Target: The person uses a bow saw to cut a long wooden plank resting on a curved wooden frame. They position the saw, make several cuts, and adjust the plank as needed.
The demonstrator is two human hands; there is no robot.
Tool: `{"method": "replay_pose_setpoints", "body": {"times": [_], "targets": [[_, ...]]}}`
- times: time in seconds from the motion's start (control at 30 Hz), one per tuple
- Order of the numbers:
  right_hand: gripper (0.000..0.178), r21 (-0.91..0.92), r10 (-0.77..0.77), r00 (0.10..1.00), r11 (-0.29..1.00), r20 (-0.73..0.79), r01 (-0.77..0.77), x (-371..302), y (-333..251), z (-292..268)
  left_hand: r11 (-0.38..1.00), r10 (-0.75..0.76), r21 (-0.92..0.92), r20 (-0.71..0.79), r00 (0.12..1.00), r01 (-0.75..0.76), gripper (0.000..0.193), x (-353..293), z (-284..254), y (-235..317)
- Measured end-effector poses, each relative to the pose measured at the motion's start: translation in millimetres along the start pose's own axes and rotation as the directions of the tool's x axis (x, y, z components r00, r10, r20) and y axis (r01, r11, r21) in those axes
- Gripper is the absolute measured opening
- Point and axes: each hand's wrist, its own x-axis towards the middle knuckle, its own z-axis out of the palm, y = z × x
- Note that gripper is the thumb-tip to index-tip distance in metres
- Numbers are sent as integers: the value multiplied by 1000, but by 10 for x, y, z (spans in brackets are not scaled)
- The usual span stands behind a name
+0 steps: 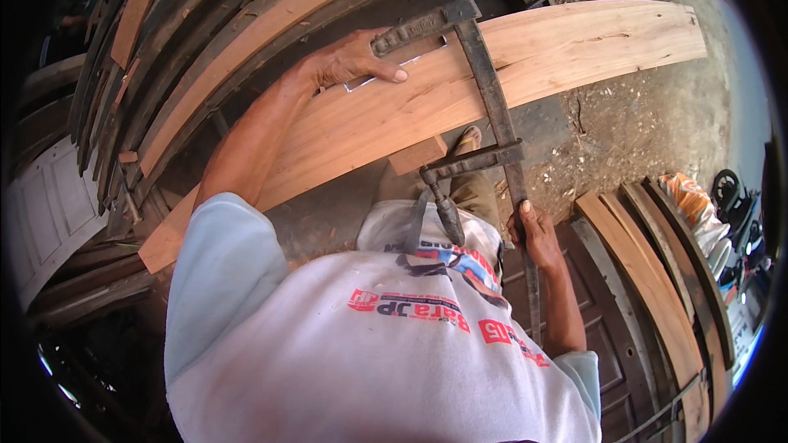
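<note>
A long, pale wooden board (pixel 427 111) stretches across in front of me, from lower left to upper right. My left hand (pixel 357 59) is closed at its far edge, thumb on the top face and fingers partly hidden. A thin white-edged outline shows beside that thumb. Lying across the board is a dark, rusty metal bar clamp (pixel 486 74); its upper jaw reaches over my left hand's fingers. The lower jaw, with a screw and handle (pixel 446 212), hangs at the near side, apart from the board. My right hand (pixel 538 234) is wrapped round the clamp's lower bar.
Long timber strips (pixel 271 20) are stacked at the far left, near a white panelled door (pixel 57 205). A small wood block (pixel 417 154) pokes out under the board's near edge. More planks (pixel 644 279) lean at right over a brown panelled door (pixel 587 320). Wood chips litter the ground (pixel 607 135).
</note>
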Motion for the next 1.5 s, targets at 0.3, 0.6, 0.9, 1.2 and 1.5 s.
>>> {"method": "replay_pose_setpoints", "body": {"times": [0.3,0.6,0.9,1.2,1.5], "targets": [[70,-18,-63,997,998,-37,63,59,68,25,996,46,-80,23,999,-44,85,45,4,-77],[69,-23,28,997,999,-77,-30,-178,-83,89,999,-25,27,70,997,23,82,97,-48,-137],[65,33,-6,999,999,-41,7,-154,70,140,992,23,126,16,1000,-24,90,84,-36,-133],[69,6,-35,998,999,-42,35,-115,133,138,990,-22,143,6,1000,21,83,78,-13,24],[70,37,-21,999,999,28,20,37,152,17,988,31,150,21,999,-34,80,89,-7,-21]]}}
